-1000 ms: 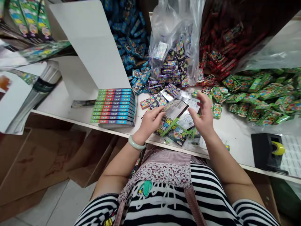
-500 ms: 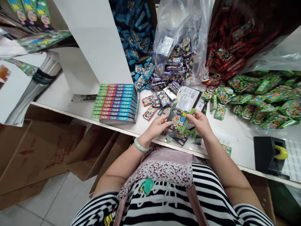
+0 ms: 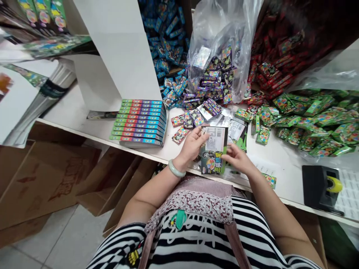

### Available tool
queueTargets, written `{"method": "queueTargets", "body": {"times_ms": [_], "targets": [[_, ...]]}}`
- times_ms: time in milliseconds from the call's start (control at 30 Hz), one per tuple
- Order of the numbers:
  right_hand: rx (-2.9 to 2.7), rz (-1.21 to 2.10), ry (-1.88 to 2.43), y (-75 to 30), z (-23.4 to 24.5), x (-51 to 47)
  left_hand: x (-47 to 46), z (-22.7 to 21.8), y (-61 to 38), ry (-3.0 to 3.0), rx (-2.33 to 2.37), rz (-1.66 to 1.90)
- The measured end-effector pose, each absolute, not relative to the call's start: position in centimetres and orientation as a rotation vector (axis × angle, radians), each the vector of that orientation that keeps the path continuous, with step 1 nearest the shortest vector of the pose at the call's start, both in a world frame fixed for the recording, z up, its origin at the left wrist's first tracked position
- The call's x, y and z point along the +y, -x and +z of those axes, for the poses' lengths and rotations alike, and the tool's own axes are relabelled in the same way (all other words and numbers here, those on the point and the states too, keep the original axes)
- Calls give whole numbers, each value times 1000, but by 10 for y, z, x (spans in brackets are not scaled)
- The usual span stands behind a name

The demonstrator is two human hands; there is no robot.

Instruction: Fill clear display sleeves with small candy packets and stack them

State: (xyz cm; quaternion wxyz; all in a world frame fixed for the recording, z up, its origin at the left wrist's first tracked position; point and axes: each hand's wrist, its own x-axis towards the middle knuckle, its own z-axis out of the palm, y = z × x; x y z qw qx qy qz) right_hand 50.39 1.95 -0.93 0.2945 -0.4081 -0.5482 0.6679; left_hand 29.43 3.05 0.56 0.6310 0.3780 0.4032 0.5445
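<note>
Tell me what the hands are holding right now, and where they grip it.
Both hold one flat printed packet: the left hand pinches its left edge near the top, the right hand grips its right edge lower down.

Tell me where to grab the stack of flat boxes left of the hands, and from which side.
Take the stack of flat boxes by its two short ends, one hand at each, coming in from above. It lies flat on the white table, with a white board close behind and loose packets to its right, so the near edge and left end look easiest to reach.
</note>
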Motion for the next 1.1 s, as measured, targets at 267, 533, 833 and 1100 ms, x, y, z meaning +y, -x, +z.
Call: {"method": "queueTargets", "body": {"times_ms": [267, 533, 833, 1100], "targets": [[-1346, 1260, 1217, -511, 14, 27, 11, 9, -307, -1062, 1012, 1250], [-1556, 1292, 1207, -517, 25, 22, 7, 7, -298, -1091, 1132, 1191], [-1415, 1357, 1150, -511, 43, 33, 16, 39, -282, -1422, 1080, 1163], [-1741, 1188, 1110, -511, 60, 32, 16, 49, -277, -1482, 1021, 1116]]}}
